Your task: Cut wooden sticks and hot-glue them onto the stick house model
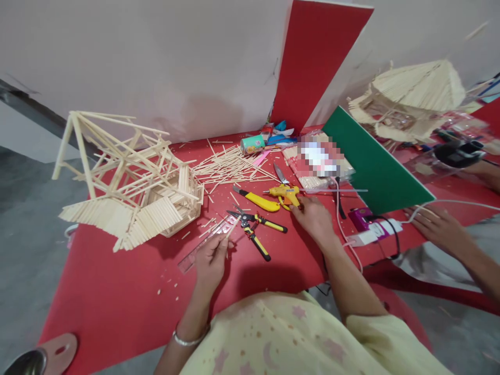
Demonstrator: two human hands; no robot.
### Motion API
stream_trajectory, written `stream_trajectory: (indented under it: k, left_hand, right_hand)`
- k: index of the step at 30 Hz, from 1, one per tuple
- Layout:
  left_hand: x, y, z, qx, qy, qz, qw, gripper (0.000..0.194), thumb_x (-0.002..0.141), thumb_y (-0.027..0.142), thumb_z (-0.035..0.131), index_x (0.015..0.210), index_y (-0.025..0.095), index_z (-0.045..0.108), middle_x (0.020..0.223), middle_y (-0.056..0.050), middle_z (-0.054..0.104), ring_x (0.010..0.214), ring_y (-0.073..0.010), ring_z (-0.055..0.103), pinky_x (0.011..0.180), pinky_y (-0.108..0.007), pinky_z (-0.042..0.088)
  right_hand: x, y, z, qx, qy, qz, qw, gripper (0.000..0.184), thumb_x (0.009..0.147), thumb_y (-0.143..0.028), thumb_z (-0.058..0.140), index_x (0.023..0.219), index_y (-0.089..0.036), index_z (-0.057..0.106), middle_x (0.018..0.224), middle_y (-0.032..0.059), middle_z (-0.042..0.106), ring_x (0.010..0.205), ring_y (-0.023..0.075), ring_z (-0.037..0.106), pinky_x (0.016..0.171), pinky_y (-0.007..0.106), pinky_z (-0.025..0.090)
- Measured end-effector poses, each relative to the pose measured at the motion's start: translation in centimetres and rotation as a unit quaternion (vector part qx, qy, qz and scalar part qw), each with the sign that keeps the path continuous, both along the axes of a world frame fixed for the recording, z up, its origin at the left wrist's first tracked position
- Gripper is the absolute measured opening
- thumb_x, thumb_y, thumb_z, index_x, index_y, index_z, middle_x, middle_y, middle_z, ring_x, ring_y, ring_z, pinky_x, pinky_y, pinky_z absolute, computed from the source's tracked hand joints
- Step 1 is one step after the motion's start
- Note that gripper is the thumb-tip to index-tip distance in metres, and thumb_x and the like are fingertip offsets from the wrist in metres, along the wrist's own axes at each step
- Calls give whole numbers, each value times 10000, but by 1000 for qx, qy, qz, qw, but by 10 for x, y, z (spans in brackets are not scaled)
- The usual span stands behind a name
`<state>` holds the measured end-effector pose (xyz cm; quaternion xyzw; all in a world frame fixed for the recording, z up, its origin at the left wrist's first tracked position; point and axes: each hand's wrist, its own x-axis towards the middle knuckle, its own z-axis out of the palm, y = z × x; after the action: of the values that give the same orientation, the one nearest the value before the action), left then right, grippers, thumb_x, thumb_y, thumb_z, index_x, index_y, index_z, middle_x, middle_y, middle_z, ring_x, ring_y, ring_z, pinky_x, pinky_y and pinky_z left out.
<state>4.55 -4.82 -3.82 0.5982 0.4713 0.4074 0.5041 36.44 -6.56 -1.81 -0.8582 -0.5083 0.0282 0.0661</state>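
Observation:
My left hand (212, 260) is closed in a pinch on a thin wooden stick (233, 227), held over a clear ruler (191, 259). My right hand (315, 220) has its fingers closed at the handle of a yellow glue gun (286, 194), whose nozzle points left. Between my hands lie black-and-yellow pruning shears (253, 229) with the handles apart. Just beyond them is a yellow utility knife (260, 200). On the left stands a model building of wooden sticks (125, 166), with an open roof frame and partly covered roof panels.
Loose sticks (230, 165) lie in a heap behind the tools, near a green can (252, 144). A packet of sticks (312, 179) lies at the back. A green board (375, 161) leans near a power strip (375, 230). Another person's hand (433, 226) rests at right, near a second stick model (414, 99).

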Motion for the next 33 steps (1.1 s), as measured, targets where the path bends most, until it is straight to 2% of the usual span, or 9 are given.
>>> stream_trajectory:
  k: [5,9,13,19,21,25,28,30,33]
  left_hand:
    - [6,1,8,-11,-5,16,1000,299,948,409,592,808,174,713,730,-31,686,622,-135,591,603,-244,466]
    - [12,2,8,-27,-13,21,999,319,956,417,572,794,178,708,710,-24,676,586,-126,567,589,-247,454]
    - [16,6,8,-25,-15,27,999,289,953,399,575,818,183,711,723,-30,681,669,-150,622,661,-265,488]
    - [17,16,11,-49,-57,49,996,288,925,421,601,818,174,702,686,-23,658,626,-141,602,639,-261,498]
    - [18,19,11,-65,-66,63,994,305,912,434,614,791,166,691,680,-25,652,587,-125,569,592,-244,473]
    - [24,26,10,-86,-84,89,989,306,890,453,633,821,160,689,682,-14,636,512,-89,473,501,-216,395]
    - [27,31,11,-91,-86,105,987,317,882,472,633,823,164,675,691,-10,631,518,-90,475,503,-218,392]
    - [27,34,12,-84,-78,105,988,311,890,468,621,827,168,668,697,-8,628,555,-101,505,543,-226,415]
    - [26,36,11,-59,-49,100,992,283,917,434,592,833,175,666,702,-4,619,612,-120,527,608,-243,430]
  right_hand:
    - [-38,-7,20,67,-11,97,993,478,1027,-491,382,1315,-201,630,1221,138,668,1138,276,607,884,344,451]
    - [-86,-18,11,-40,21,237,970,764,886,-727,525,1425,-187,544,1298,174,634,1187,321,559,952,401,427]
    - [-107,-23,-4,-108,-22,225,968,1024,785,-719,657,1549,-102,367,1403,277,531,1240,408,496,957,492,401]
    - [-71,-12,11,-62,189,173,965,709,750,-418,665,1377,-105,563,1190,187,665,1083,331,616,914,403,481]
    - [-59,-13,20,-57,370,158,914,582,808,-452,570,1291,-133,618,1137,150,698,1036,301,654,880,384,514]
    - [-59,-19,29,-117,632,152,751,495,879,-396,355,1152,-116,657,979,156,724,943,282,704,816,413,550]
    - [-75,-21,30,-142,681,150,702,465,705,-296,491,1106,-132,660,976,146,730,948,285,711,833,424,558]
    - [-83,-19,29,-134,640,156,741,534,623,-250,528,1134,-152,653,1037,134,733,1001,298,698,863,431,558]
    - [-89,-15,27,-87,443,219,865,653,645,-229,541,1290,-149,600,1248,157,673,1182,341,618,996,484,503]
